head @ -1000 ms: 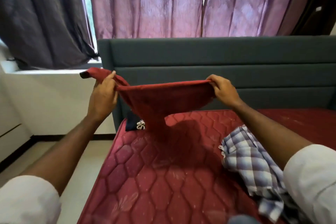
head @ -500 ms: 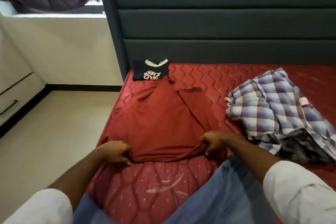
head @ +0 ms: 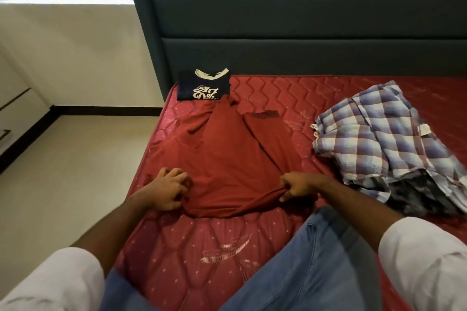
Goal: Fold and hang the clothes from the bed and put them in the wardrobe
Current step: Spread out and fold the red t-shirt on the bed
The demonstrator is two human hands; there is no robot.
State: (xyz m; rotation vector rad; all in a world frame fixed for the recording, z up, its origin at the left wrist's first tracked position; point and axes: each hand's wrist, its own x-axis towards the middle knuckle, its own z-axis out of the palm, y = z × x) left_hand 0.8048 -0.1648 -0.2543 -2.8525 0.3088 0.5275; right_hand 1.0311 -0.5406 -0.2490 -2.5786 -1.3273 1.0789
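Observation:
A dark red shirt (head: 222, 159) lies spread on the red quilted mattress (head: 207, 255), its top end pointing toward the headboard. My left hand (head: 166, 190) grips the shirt's near left edge with curled fingers. My right hand (head: 297, 185) pinches the near right edge, bunching the cloth. A folded navy T-shirt (head: 203, 86) with a cream collar and cream lettering sits at the mattress's far left corner. A crumpled blue-and-white checked shirt (head: 384, 144) lies in a heap at the right.
A dark grey padded headboard (head: 303, 20) stands behind the mattress. Beige floor (head: 70, 184) lies to the left, with a cream wall, a black skirting and a drawer front at the far left edge. My knee in blue jeans (head: 303, 272) rests on the mattress's near part.
A second ago both hands held the red shirt up in the air in front of the headboard. It now lies flat on the mattress, and the hands keep hold of its near edge.

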